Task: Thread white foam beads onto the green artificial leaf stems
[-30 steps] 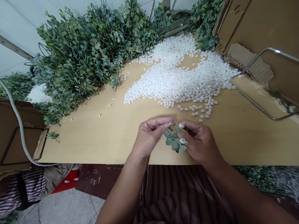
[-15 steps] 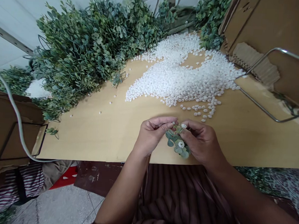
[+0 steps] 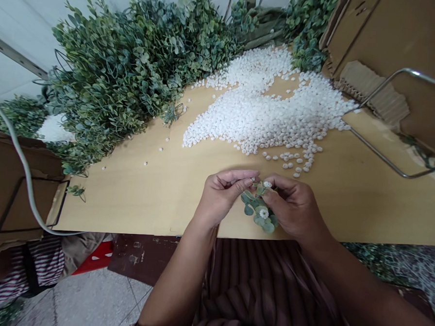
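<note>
Near the table's front edge, both hands come together over a small artificial leaf sprig [image 3: 267,225] with round green leaves. My right hand [image 3: 294,204] pinches the sprig between thumb and forefinger. Two white beads show on it: one white bead [image 3: 263,212] among the lower leaves and another at its top by the right fingers. My left hand [image 3: 223,192] has thumb and forefinger pressed together at the sprig's upper left, with a small whitish bead partly showing at the tips. Just beyond the hands spreads a heap of white beads [image 3: 249,111].
A big pile of artificial greenery [image 3: 127,70] fills the back left. At the right stand a cardboard box [image 3: 402,41] and a bent metal rod [image 3: 389,160]. A pale cable [image 3: 24,165] hangs at the left. Another person's striped sleeve [image 3: 48,263] shows at lower left.
Hardly anything differs. The sprig's leaves have tilted very slightly downward, while both hands keep their pinch in the same place.
</note>
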A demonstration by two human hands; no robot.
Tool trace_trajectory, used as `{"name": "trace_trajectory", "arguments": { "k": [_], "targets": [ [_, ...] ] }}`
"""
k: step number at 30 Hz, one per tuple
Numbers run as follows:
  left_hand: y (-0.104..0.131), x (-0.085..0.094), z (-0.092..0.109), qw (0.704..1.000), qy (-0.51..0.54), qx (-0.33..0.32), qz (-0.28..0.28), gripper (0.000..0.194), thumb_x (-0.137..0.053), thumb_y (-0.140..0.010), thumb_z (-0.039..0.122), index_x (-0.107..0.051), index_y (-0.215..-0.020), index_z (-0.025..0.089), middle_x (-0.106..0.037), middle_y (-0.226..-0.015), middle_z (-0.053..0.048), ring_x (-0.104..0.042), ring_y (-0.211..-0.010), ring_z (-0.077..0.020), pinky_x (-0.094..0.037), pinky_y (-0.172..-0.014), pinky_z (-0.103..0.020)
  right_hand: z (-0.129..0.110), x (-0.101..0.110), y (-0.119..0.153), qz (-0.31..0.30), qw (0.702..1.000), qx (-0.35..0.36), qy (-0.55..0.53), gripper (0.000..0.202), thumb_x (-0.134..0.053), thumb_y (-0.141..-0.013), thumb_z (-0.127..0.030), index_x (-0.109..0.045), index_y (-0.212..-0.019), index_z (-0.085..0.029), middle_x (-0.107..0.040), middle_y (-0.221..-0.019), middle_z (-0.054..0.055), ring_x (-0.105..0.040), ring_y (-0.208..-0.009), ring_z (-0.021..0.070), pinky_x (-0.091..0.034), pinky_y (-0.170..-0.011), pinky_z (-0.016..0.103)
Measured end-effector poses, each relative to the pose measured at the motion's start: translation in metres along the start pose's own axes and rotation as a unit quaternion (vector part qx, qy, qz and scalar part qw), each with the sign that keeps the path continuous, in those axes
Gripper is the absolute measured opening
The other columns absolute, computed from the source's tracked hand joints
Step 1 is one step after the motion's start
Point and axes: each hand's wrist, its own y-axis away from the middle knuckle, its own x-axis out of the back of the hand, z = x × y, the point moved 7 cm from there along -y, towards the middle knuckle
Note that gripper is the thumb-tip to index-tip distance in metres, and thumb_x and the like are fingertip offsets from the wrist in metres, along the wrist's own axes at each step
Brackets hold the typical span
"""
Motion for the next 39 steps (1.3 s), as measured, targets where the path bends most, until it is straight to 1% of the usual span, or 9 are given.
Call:
{"name": "trace_trajectory", "arguments": {
  "k": [5,10,16,21,25,30,34,37,39],
  "targets": [
    [0.001,0.000,0.002,1.000,-0.015,-0.004,-0.005,0.014,-0.077,-0.059,0.026,-0.074,-0.071,0.019,-0.072,-0.070,-0.002,-0.063,-0.061,-0.0120,-0.052,-0.064,-0.024,0.002,-0.001,-0.001,-0.017,1.000,0.000,-0.003,0.017,-0.060,-0.066,-0.023,-0.052,-0.053,-0.016,-0.049,-0.047,-0.003,-0.043,-0.042,0.0069,-0.036,-0.040,0.019],
    [0.001,-0.002,0.005,1.000,-0.018,-0.010,-0.015,0.013,-0.076,-0.060,0.026,-0.074,-0.070,0.019,-0.072,-0.069,-0.002,-0.063,-0.061,-0.0111,-0.052,-0.066,-0.024,0.006,-0.003,-0.002,-0.034,0.999,-0.014,-0.036,0.018,-0.063,-0.067,-0.024,-0.053,-0.054,-0.016,-0.053,-0.048,-0.003,-0.045,-0.044,0.0070,-0.039,-0.041,0.018],
    [-0.001,0.001,0.006,0.999,-0.025,-0.021,-0.018,0.010,-0.075,-0.062,0.024,-0.074,-0.071,0.019,-0.072,-0.069,-0.001,-0.063,-0.062,-0.0109,-0.051,-0.067,-0.024,0.008,-0.003,-0.003,-0.034,0.995,-0.048,-0.076,0.018,-0.070,-0.062,-0.027,-0.059,-0.056,-0.015,-0.055,-0.048,-0.002,-0.046,-0.044,0.0066,-0.039,-0.041,0.017],
    [-0.001,0.001,0.007,0.999,-0.016,-0.031,-0.032,0.007,-0.075,-0.062,0.023,-0.073,-0.068,0.020,-0.071,-0.066,0.001,-0.062,-0.061,-0.0094,-0.051,-0.063,-0.021,0.010,-0.002,-0.002,-0.028,0.997,-0.049,-0.054,0.018,-0.071,-0.062,-0.031,-0.062,-0.061,-0.016,-0.059,-0.052,0.000,-0.051,-0.047,0.0091,-0.042,-0.044,0.019],
    [-0.001,-0.002,0.007,0.998,-0.010,-0.038,-0.041,0.005,-0.074,-0.063,0.021,-0.073,-0.068,0.020,-0.070,-0.067,0.001,-0.062,-0.062,-0.0092,-0.051,-0.065,-0.021,0.012,-0.001,-0.002,-0.016,0.999,-0.037,-0.028,0.021,-0.070,-0.064,-0.034,-0.060,-0.060,-0.016,-0.057,-0.052,-0.001,-0.049,-0.048,0.0090,-0.041,-0.045,0.020],
    [-0.001,-0.002,0.005,0.999,-0.010,-0.041,-0.025,0.005,-0.073,-0.063,0.019,-0.073,-0.068,0.020,-0.070,-0.066,0.000,-0.062,-0.062,-0.0099,-0.051,-0.066,-0.022,0.008,-0.001,-0.002,-0.007,1.000,-0.023,-0.012,0.022,-0.071,-0.063,-0.033,-0.058,-0.059,-0.016,-0.055,-0.053,-0.002,-0.049,-0.051,0.0089,-0.041,-0.047,0.019],
    [0.000,-0.003,0.005,0.998,-0.015,-0.049,-0.035,0.006,-0.073,-0.064,0.017,-0.073,-0.069,0.020,-0.069,-0.066,0.001,-0.061,-0.063,-0.0084,-0.049,-0.066,-0.020,0.008,0.001,-0.001,0.001,0.999,-0.031,-0.009,0.021,-0.067,-0.066,-0.031,-0.056,-0.058,-0.015,-0.052,-0.054,-0.002,-0.044,-0.050,0.0075,-0.037,-0.045,0.019],
    [0.000,-0.004,0.007,0.997,-0.018,-0.060,-0.051,0.005,-0.073,-0.064,0.018,-0.073,-0.068,0.021,-0.068,-0.066,0.001,-0.060,-0.065,-0.0080,-0.048,-0.067,-0.019,0.009,-0.001,0.000,-0.010,0.999,-0.037,-0.005,0.021,-0.065,-0.066,-0.032,-0.056,-0.059,-0.015,-0.051,-0.056,-0.001,-0.045,-0.051,0.0084,-0.038,-0.047,0.020],
    [-0.001,-0.004,0.008,0.996,-0.023,-0.065,-0.056,0.005,-0.073,-0.064,0.019,-0.074,-0.069,0.021,-0.067,-0.068,0.001,-0.060,-0.067,-0.0088,-0.048,-0.069,-0.020,0.007,-0.005,-0.002,-0.019,0.999,-0.027,0.006,0.024,-0.064,-0.067,-0.035,-0.055,-0.058,-0.015,-0.050,-0.056,-0.001,-0.044,-0.052,0.0089,-0.038,-0.048,0.021]
  ]
}}
